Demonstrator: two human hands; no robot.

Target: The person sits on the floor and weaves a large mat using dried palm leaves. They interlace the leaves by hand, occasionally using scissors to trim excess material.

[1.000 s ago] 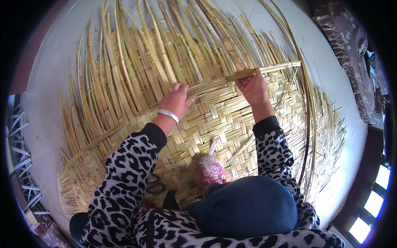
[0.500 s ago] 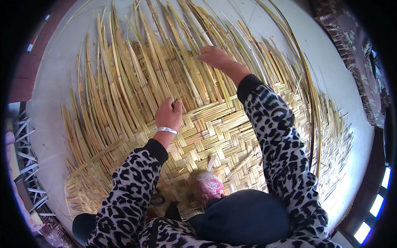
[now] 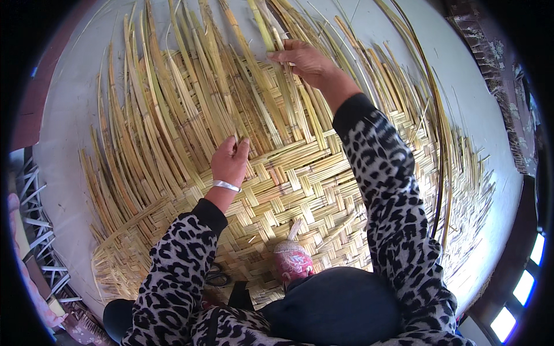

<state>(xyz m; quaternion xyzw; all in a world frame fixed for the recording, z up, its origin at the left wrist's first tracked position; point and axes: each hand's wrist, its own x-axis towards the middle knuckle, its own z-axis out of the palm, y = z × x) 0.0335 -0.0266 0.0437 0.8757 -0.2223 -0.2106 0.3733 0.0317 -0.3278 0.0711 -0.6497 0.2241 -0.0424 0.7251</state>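
Note:
A large woven mat (image 3: 314,190) of split reed strips lies under me, its finished weave near me and its loose strips (image 3: 153,109) fanning out on the far side. My left hand (image 3: 229,164), with a silver bracelet (image 3: 227,185) at the wrist, pinches the lower part of a reed strip just beyond the woven edge. Farther off and to the right, my right hand (image 3: 310,64) has its thumb and fingers closed on the upper part of another reed strip (image 3: 267,32). Its fingertips are partly hidden by the strip.
My red patterned shoe (image 3: 293,260) rests on the mat. Dark-handled scissors (image 3: 217,277) lie by my left forearm. Long thin strips (image 3: 437,144) arch over the mat's right side. Pale floor (image 3: 63,190) surrounds the mat, and a fringed patterned cloth (image 3: 490,63) hangs at the far right.
My right hand has moved slightly farther away and closed on a reed strip. My left hand has barely shifted.

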